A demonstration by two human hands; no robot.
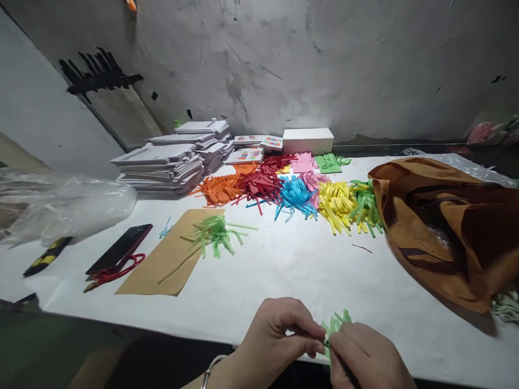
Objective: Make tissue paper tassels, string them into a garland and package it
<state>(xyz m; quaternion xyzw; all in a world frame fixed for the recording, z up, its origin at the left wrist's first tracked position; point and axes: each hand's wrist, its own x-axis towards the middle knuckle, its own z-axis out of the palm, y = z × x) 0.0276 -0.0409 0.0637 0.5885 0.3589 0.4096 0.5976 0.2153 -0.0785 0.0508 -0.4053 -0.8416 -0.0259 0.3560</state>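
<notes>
Near the table's front edge, a light green fringed paper tassel (pixel 335 323) is between my two hands. My left hand (pixel 278 337), with a bracelet on its wrist, pinches the tassel's edge between thumb and forefinger. My right hand (pixel 365 354) has its fingers closed over the tassel's lower right part, which hides much of it. Some dark thing shows beneath the right hand's fingers, too little to name. Farther off, another green paper fringe (pixel 217 229) lies loose on a sheet of brown paper (pixel 162 273).
Orange (pixel 221 189), red (pixel 261 186), blue (pixel 298 195) and yellow fringes (pixel 337 201) lie along the back. Stacked white cards (pixel 162 167), a white box (pixel 308 141), a phone (pixel 121 248), red-handled scissors (pixel 117 274), a cutter (pixel 47 258) and a brown bag (pixel 425 216) surround the work area.
</notes>
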